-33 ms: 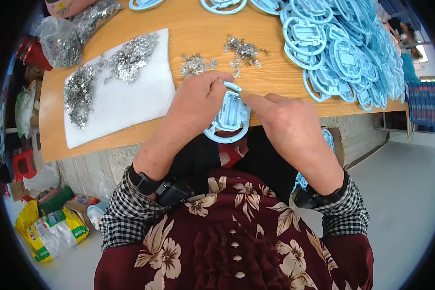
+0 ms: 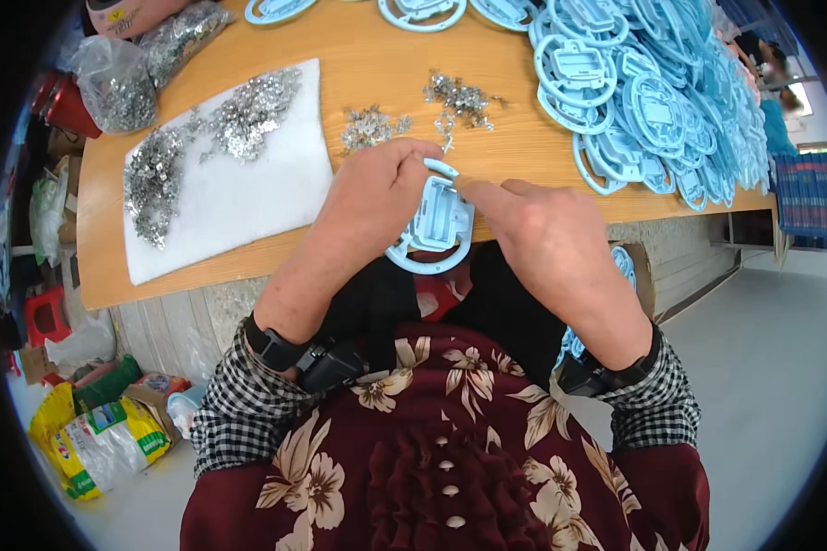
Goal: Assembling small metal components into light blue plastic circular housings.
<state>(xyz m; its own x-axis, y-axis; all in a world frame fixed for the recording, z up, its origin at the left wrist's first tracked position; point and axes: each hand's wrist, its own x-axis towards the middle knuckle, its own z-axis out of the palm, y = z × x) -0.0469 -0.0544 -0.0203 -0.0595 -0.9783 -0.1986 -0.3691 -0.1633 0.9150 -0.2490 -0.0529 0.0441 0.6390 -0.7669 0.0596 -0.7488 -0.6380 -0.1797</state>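
Observation:
A light blue plastic ring-shaped part (image 2: 435, 264), much like a toy steering wheel with a rectangular hollow in the middle, is held tilted over the table's near edge. My left hand (image 2: 369, 200) is closed on its upper left rim, thumb and fingers pinching near the top. My right hand (image 2: 553, 234) has curled fingers, its index fingertip against the upper right of the rim; anything small in this pinch is hidden. Just beyond my hands, two little heaps of small metal pieces lie on the wood, a left heap (image 2: 374, 127) and a right heap (image 2: 461, 97).
A white foam sheet (image 2: 280, 197) with more metal pieces (image 2: 156, 174) covers the table's (image 2: 368, 55) left. Plastic bags of metal pieces (image 2: 119, 92) stand behind it. Many blue ring parts (image 2: 657, 115) are piled at the right. Below, a box of blue parts (image 2: 627, 266) sits partly hidden.

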